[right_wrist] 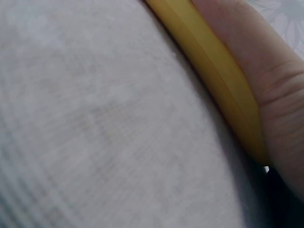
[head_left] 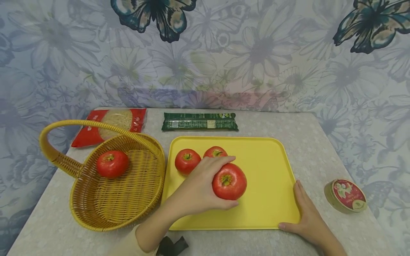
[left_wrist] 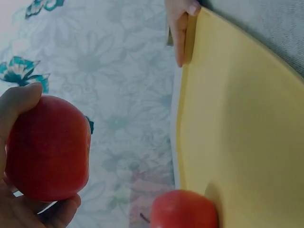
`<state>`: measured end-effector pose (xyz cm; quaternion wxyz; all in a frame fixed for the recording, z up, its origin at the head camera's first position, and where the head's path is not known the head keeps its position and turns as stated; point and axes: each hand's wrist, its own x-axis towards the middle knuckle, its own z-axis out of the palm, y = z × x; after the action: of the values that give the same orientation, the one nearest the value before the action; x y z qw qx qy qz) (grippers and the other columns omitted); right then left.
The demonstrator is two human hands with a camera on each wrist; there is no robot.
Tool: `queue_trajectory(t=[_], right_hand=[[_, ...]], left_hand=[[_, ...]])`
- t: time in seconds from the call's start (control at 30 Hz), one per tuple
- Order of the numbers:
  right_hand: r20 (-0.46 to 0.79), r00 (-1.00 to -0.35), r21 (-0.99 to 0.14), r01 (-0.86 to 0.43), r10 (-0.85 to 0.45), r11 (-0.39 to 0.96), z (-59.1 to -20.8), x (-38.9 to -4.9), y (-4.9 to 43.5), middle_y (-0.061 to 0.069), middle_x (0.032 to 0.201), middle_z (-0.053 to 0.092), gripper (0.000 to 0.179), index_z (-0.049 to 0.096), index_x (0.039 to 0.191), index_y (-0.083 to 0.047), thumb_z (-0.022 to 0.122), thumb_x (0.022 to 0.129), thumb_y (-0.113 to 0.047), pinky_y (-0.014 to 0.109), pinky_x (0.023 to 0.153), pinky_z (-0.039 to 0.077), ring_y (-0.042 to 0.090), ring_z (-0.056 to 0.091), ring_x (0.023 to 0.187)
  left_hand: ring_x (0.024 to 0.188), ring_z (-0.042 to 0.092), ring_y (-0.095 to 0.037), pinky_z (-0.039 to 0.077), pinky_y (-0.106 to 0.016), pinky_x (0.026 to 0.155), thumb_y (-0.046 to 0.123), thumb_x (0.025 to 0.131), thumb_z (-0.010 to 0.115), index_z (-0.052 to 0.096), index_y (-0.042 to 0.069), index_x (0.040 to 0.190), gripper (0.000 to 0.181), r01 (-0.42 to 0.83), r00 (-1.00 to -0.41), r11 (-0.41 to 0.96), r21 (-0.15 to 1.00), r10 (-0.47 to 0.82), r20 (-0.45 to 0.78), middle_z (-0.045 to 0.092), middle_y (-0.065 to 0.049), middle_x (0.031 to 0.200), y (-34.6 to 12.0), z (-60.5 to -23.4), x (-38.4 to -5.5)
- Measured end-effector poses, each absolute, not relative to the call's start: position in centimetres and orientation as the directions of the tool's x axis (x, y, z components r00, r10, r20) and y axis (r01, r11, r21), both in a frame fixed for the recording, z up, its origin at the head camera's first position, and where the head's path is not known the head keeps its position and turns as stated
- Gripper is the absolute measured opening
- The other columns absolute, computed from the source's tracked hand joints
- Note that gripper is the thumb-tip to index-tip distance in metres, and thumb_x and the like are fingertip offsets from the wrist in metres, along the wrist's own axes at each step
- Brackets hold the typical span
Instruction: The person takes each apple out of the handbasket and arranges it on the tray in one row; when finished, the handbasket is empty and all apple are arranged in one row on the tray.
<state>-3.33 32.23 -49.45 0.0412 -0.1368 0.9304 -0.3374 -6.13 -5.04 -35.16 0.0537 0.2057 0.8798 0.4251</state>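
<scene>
My left hand [head_left: 201, 188] grips a red apple [head_left: 229, 181] above the yellow tray [head_left: 262, 185], its thumb and fingers around the sides. The left wrist view shows that held apple [left_wrist: 47, 149] apart from the tray. Two more red apples lie on the tray's left part: one apple [head_left: 187, 161] in plain sight, the other apple [head_left: 215, 152] partly behind my left hand. At the tray's front right corner rests my right hand [head_left: 305, 217], fingers fairly straight along the right edge and thumb against the front edge. That thumb [right_wrist: 280, 95] touches the yellow rim in the right wrist view.
Left of the tray stands a wicker basket [head_left: 160, 149] with a tall handle and one red apple [head_left: 112, 164] inside. Behind lie a red bag [head_left: 115, 122] with a clear window and a long green packet [head_left: 200, 122]. A round tin [head_left: 347, 195] sits at the right.
</scene>
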Motion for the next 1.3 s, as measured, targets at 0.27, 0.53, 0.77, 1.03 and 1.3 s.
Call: queue_trajectory(t=[0.27,0.53,0.77,1.03,1.3], right_hand=[[-0.006,-0.963,-0.639,-0.204,-0.270,0.742,-49.3,-3.3,32.2,0.017,0.167,-0.006,0.135,-0.005,0.160,-0.013,0.090,0.067,-0.038,0.015,0.114,-0.010,0.046,0.000,0.152],[-0.023,-0.965,-0.634,-0.189,-0.263,0.750,-49.4,-3.4,32.3,0.016,0.167,-0.006,0.134,-0.005,0.160,-0.013,0.089,0.068,-0.039,0.025,0.119,-0.010,0.047,0.001,0.151],[-0.051,-0.965,-0.647,-0.163,-0.256,0.745,-49.3,-3.5,32.3,0.014,0.167,-0.008,0.134,-0.007,0.159,-0.015,0.089,0.069,-0.040,0.035,0.121,-0.009,0.047,0.000,0.152],[-0.041,-0.964,-0.644,-0.174,-0.261,0.745,-49.3,-3.4,32.3,0.015,0.167,-0.008,0.134,-0.007,0.159,-0.014,0.089,0.069,-0.039,0.026,0.119,-0.010,0.047,0.000,0.152],[-0.024,-0.963,-0.640,-0.190,-0.267,0.745,-49.2,-3.3,32.2,0.018,0.167,-0.007,0.134,-0.006,0.159,-0.012,0.089,0.069,-0.038,0.013,0.111,-0.011,0.047,0.000,0.152]], left_hand=[[0.123,0.051,-0.015,0.056,-0.040,0.090,0.053,0.068,0.086,0.045,0.037,0.143,0.086,0.330,-0.899,0.588,0.739,0.434,0.056,0.046,0.008,0.140,-2.3,-36.4,-9.0],[0.119,0.056,-0.016,0.054,-0.042,0.093,0.057,0.070,0.083,0.048,0.029,0.144,0.087,0.382,-0.893,0.659,0.648,0.443,0.075,0.052,0.005,0.137,-0.1,-37.4,-11.6],[0.125,0.051,-0.017,0.040,-0.047,0.108,0.065,0.068,0.080,0.051,0.028,0.142,0.087,0.443,-0.882,0.753,0.486,0.465,0.083,0.055,0.004,0.139,1.2,-38.9,-13.9],[0.125,0.050,-0.019,0.035,-0.045,0.108,0.067,0.068,0.079,0.052,0.027,0.141,0.088,0.485,-0.865,0.792,0.371,0.497,0.069,0.060,0.003,0.135,2.5,-39.7,-15.7],[0.132,0.048,-0.023,0.031,-0.042,0.116,0.064,0.070,0.079,0.050,0.020,0.143,0.091,0.474,-0.864,0.814,0.336,0.503,-0.002,0.057,-0.002,0.139,3.2,-40.0,-16.8]])
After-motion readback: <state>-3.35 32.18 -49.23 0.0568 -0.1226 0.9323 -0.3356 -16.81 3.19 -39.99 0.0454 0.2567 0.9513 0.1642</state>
